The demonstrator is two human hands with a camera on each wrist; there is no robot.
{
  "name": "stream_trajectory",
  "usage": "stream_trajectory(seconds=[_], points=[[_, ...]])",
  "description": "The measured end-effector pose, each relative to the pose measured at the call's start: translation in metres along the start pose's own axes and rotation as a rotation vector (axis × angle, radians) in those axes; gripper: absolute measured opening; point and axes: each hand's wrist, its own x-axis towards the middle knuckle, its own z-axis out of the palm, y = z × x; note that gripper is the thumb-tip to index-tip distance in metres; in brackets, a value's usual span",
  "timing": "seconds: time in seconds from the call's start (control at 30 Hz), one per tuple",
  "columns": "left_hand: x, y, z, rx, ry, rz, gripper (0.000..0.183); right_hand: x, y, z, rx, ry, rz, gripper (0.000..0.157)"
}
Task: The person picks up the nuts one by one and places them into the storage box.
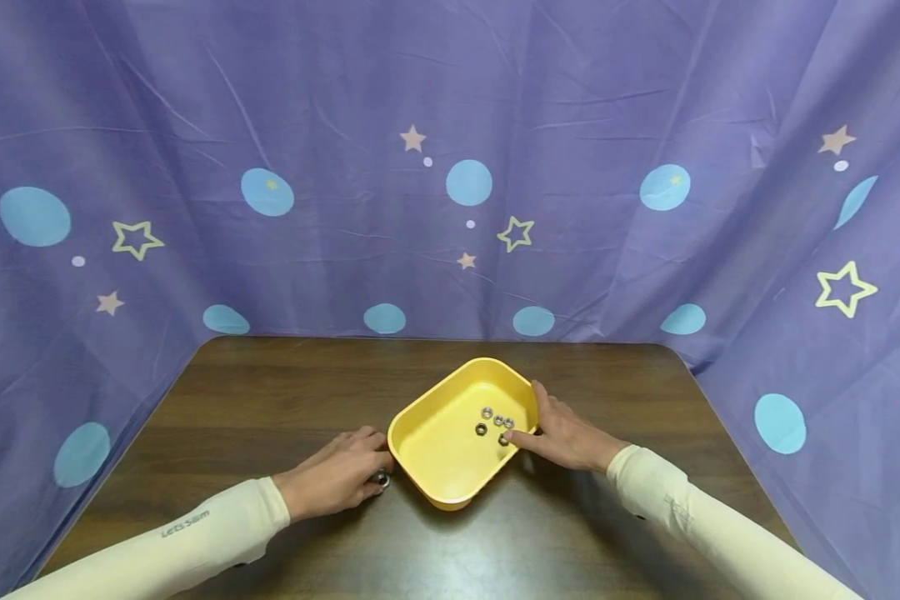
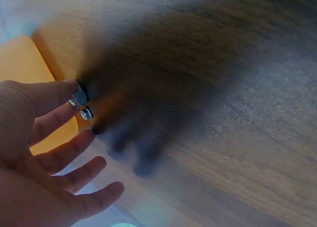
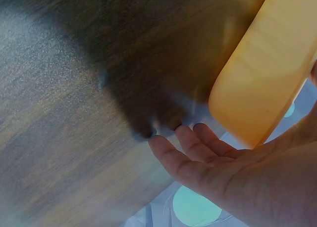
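A yellow plastic tray (image 1: 435, 425) sits slantwise on the table, with several metal hex nuts (image 1: 487, 412) lying loose towards its right side. My right hand (image 1: 570, 435) holds the tray's right wall, the thumb over the rim and the fingers outside; the right wrist view shows that hand (image 3: 237, 172) beside the tray's outer wall (image 3: 262, 73). Just left of the tray, my left hand (image 1: 339, 475) pinches a nut (image 1: 381, 478) low over the tabletop. In the left wrist view, small metal pieces (image 2: 86, 113) show between thumb and index finger, the other fingers spread; their exact contact is partly hidden.
The brown wood-grain table (image 1: 270, 392) reaches back to a purple curtain (image 1: 345, 208) with stars and dots, which also hangs along both sides. The tray stands between the two hands.
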Motion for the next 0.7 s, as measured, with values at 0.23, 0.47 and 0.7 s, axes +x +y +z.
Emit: stream_trajectory(seconds=[0.23, 0.47, 0.7], points=[[0.0, 0.001, -0.005, 0.019, -0.021, -0.009, 0.018, 0.001, -0.001, 0.0, 0.013, -0.001, -0.003, 0.105], [0.001, 0.0, -0.026, 0.024, -0.084, -0.018, 0.018, 0.002, -0.001, -0.001, 0.026, 0.01, -0.019, 0.105], [0.006, -0.005, -0.048, 0.078, -0.08, 0.018, 0.02, 0.002, 0.002, 0.0, 0.011, 0.013, -0.023, 0.107]])
